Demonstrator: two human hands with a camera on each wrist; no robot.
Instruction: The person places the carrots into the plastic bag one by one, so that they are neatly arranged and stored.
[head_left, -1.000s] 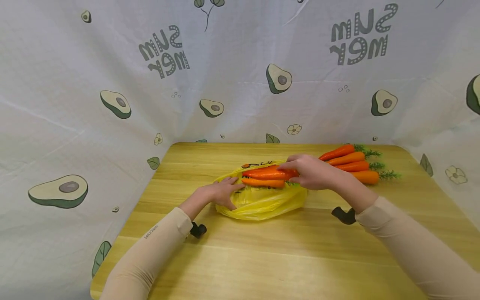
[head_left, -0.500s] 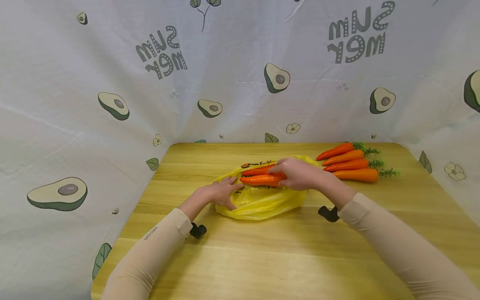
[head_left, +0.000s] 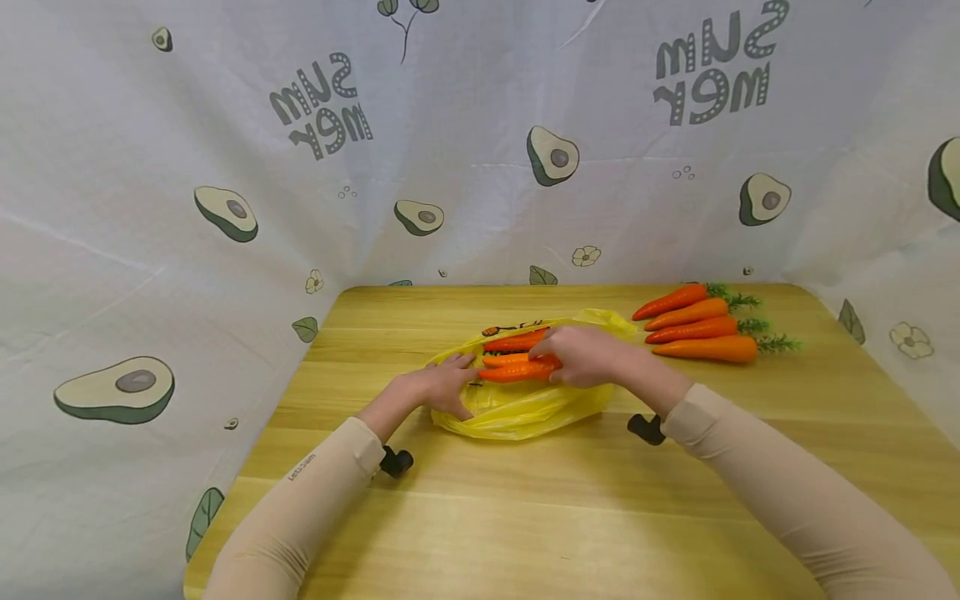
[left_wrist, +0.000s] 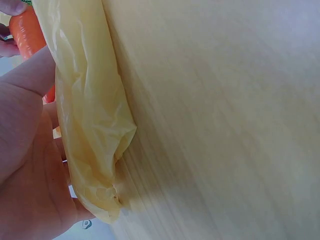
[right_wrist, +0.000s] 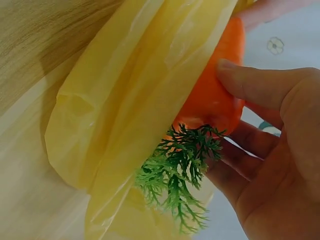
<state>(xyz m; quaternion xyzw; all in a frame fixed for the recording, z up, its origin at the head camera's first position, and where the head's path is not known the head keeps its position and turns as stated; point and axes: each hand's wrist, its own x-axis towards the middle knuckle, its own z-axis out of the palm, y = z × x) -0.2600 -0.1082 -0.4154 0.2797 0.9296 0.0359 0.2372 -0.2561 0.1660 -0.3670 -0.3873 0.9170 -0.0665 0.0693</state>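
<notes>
A yellow plastic bag (head_left: 517,421) lies with its mouth spread on the wooden table. My left hand (head_left: 447,385) rests at the bag's left end, fingers spread and straight in its mouth; the left wrist view shows the film (left_wrist: 90,100) over the thumb side. My right hand (head_left: 583,356) grips an orange carrot (head_left: 516,371) by its thick end, low in the bag's mouth. In the right wrist view the thumb presses on that carrot (right_wrist: 220,90), above green leaves (right_wrist: 180,165). Behind it in the bag are a redder carrot (head_left: 517,342) and another orange carrot (head_left: 504,360), both partly hidden.
Several carrots with green tops (head_left: 708,349) lie side by side at the back right of the wooden table (head_left: 480,508). A white curtain (head_left: 465,150) printed with avocados hangs behind the table and along its sides.
My right hand has moved left and nearer with its carrot, from over the other carrots to in front of them. My left hand has stayed at the bag's left end.
</notes>
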